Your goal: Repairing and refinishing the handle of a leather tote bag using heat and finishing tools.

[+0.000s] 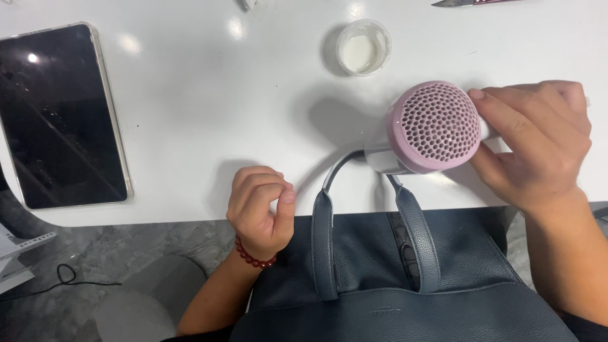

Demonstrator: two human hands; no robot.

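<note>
Two hands at work over white counter (pixel 209 114). Pink hair dryer (pixel 430 126) resting on counter near its front edge, perforated rear grille facing up toward camera, white body and nozzle end hidden under right hand (pixel 538 142). Right grip wrapped around dryer body from the right side: fingers across the top, thumb pressed against lower rim of grille. Held firmly, dryer lying directly left of the palm. Grey cord (pixel 339 166) running from dryer base down toward left bag handle.

Left hand (pixel 259 212) clenched in a loose fist, holding nothing visible, thumb tucked against forefinger; red bead bracelet (pixel 252 256) at wrist. Positioned at counter edge, just left of bag handles, well apart from dryer.

Dark blue leather bag (pixel 405 285) below counter edge, in the lap area, two handles (pixel 323 244) rising to touch counter edge right beneath dryer. Bag mouth not clearly seen; cannot tell whether open.

Handling judgement: hold best kept around the body rather than the grille, cord gathered clear of handles before any lift, left hand free to spread handles.

Further out: small clear round container (pixel 363 46) with whitish contents beyond dryer, apart from it. Black tablet (pixel 60 117) in clear case at far left. Knife tip (pixel 456 3) at top edge, partly out of view.
</note>
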